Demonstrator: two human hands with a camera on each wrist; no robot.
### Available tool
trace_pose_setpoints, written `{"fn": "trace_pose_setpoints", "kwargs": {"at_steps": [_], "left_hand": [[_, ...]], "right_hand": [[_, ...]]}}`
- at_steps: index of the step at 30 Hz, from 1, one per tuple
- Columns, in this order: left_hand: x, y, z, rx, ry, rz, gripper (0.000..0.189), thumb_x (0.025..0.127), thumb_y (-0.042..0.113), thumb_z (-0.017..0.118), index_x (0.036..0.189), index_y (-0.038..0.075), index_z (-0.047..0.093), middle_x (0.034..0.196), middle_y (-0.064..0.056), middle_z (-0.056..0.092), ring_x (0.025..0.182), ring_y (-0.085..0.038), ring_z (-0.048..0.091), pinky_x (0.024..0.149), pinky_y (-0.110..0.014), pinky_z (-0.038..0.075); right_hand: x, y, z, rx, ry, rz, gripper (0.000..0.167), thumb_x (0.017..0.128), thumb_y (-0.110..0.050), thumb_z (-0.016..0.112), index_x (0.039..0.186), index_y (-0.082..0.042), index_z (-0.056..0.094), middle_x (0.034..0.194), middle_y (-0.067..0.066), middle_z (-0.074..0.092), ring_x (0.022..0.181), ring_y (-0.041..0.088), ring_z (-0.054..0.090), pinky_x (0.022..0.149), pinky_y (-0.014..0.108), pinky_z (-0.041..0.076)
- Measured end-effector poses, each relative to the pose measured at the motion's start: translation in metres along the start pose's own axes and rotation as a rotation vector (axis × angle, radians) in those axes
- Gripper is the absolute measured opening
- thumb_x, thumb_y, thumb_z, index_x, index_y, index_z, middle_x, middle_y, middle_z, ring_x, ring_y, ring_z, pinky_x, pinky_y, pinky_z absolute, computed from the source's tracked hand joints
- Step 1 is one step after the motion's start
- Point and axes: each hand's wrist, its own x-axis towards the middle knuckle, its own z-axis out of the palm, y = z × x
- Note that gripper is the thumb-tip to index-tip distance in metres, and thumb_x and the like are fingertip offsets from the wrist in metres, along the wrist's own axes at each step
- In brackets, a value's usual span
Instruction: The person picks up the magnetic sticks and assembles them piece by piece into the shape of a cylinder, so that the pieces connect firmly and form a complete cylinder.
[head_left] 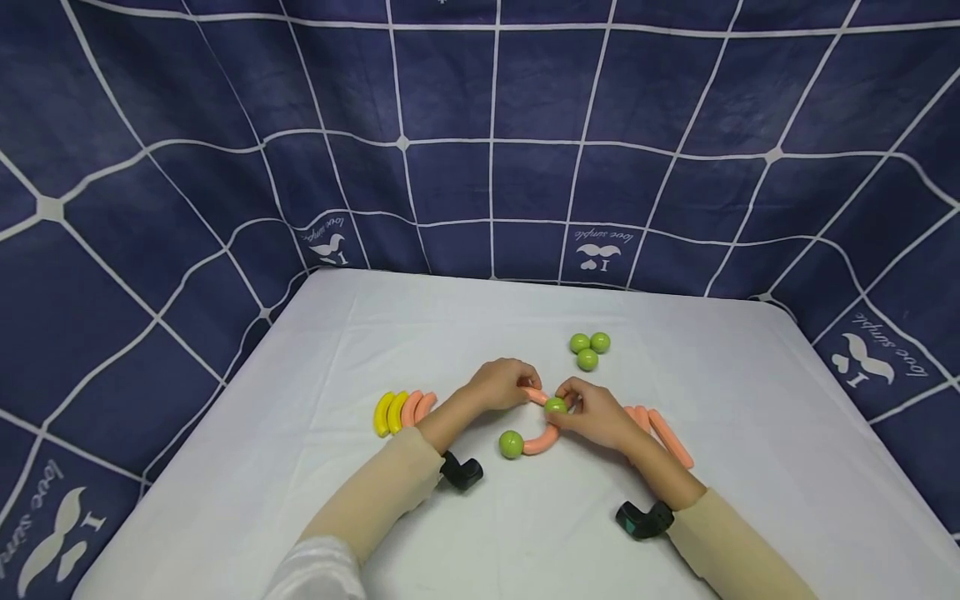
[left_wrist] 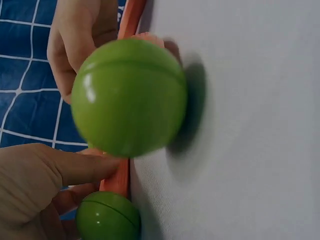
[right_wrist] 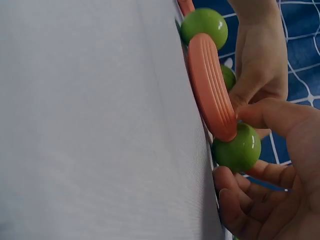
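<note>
My left hand (head_left: 506, 383) pinches a pink curved stick (head_left: 535, 395). In the left wrist view, a green ball (left_wrist: 107, 215) sits by those fingers, hidden from the head view. My right hand (head_left: 592, 412) holds a green ball (head_left: 556, 405) between thumb and fingers, at the pink stick's right end. From this ball a second curved stick, ribbed and pink (right_wrist: 210, 87), bends toward me to another green ball (head_left: 511, 444). The joined pieces form part of a ring on the white table.
Two yellow curved sticks (head_left: 389, 413) and two pink curved sticks (head_left: 417, 407) lie left of my left forearm. Three green balls (head_left: 587, 359) are grouped farther back. Straight pink sticks (head_left: 671, 438) lie partly behind my right hand and forearm. A blue checked curtain (head_left: 450, 179) borders the table.
</note>
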Motion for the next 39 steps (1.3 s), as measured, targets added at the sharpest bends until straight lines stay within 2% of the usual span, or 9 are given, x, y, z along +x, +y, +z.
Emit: {"fn": "trace_pose_setpoints", "kwargs": {"at_steps": [4,11,16,19,23,26,30,35,39], "left_hand": [[0.008,0.003,0.001,0.055,0.011,0.044,0.012,0.088,0.015,0.072,0.097,0.023,0.074,0.088,0.011,0.064,0.084,-0.009,0.054,0.082,-0.035,0.041],[0.016,0.007,0.005,0.143,0.024,0.105,0.016,0.088,0.016,0.072,0.1,0.025,0.075,0.089,0.01,0.064,0.088,-0.009,0.056,0.079,-0.032,0.037],[0.016,0.008,0.004,0.144,0.032,0.114,0.016,0.089,0.017,0.071,0.104,0.023,0.075,0.092,0.006,0.064,0.089,-0.011,0.056,0.079,-0.032,0.037],[0.011,0.006,0.002,0.106,0.064,0.103,0.017,0.091,0.019,0.07,0.107,0.022,0.074,0.102,0.004,0.065,0.099,-0.014,0.057,0.084,-0.034,0.039],[-0.001,0.001,-0.007,0.019,0.132,0.076,0.019,0.093,0.021,0.066,0.111,0.02,0.072,0.117,0.001,0.064,0.115,-0.02,0.055,0.095,-0.043,0.039],[-0.014,-0.005,-0.015,-0.026,0.166,0.062,0.019,0.093,0.02,0.065,0.111,0.018,0.071,0.115,-0.001,0.065,0.113,-0.021,0.057,0.096,-0.044,0.041],[-0.037,-0.016,-0.024,-0.057,0.2,0.023,0.019,0.092,0.017,0.066,0.11,0.015,0.071,0.109,-0.003,0.066,0.103,-0.022,0.058,0.09,-0.041,0.045],[-0.068,-0.031,-0.029,-0.048,0.262,-0.119,0.018,0.092,0.015,0.065,0.109,0.014,0.072,0.102,-0.003,0.063,0.095,-0.021,0.058,0.082,-0.037,0.048],[-0.091,-0.042,-0.031,-0.039,0.311,-0.217,0.018,0.09,0.012,0.065,0.107,0.01,0.072,0.095,-0.004,0.06,0.078,-0.018,0.057,0.074,-0.035,0.048]], "right_hand": [[-0.005,0.002,0.002,0.002,0.032,-0.053,0.028,0.084,-0.024,0.075,0.105,-0.01,0.062,0.092,0.001,0.06,0.063,0.012,0.051,0.055,0.026,0.043],[-0.012,0.007,0.008,-0.02,0.086,-0.131,0.03,0.086,-0.02,0.074,0.113,-0.01,0.065,0.09,0.0,0.06,0.067,0.01,0.05,0.058,0.027,0.044],[-0.014,0.008,0.013,-0.004,0.115,-0.147,0.03,0.085,-0.019,0.075,0.113,-0.011,0.067,0.088,-0.001,0.058,0.064,0.01,0.049,0.056,0.027,0.043],[-0.014,0.009,0.015,0.007,0.125,-0.149,0.03,0.086,-0.02,0.075,0.113,-0.011,0.067,0.088,-0.001,0.058,0.063,0.01,0.049,0.055,0.027,0.043],[-0.015,0.012,0.016,-0.001,0.144,-0.156,0.03,0.085,-0.019,0.075,0.113,-0.012,0.067,0.087,-0.002,0.058,0.063,0.009,0.049,0.055,0.027,0.042],[-0.016,0.014,0.015,-0.008,0.157,-0.157,0.029,0.085,-0.019,0.075,0.113,-0.013,0.068,0.087,-0.003,0.057,0.063,0.009,0.049,0.055,0.027,0.042],[-0.017,0.016,0.015,-0.01,0.162,-0.165,0.03,0.085,-0.021,0.076,0.113,-0.013,0.067,0.088,-0.002,0.058,0.064,0.009,0.049,0.055,0.027,0.042],[-0.017,0.016,0.017,-0.01,0.169,-0.179,0.03,0.085,-0.022,0.076,0.113,-0.014,0.067,0.088,-0.003,0.057,0.063,0.008,0.048,0.055,0.026,0.042],[-0.017,0.014,0.017,-0.016,0.171,-0.179,0.03,0.085,-0.022,0.077,0.113,-0.014,0.067,0.089,-0.003,0.057,0.064,0.008,0.048,0.055,0.026,0.042]]}}
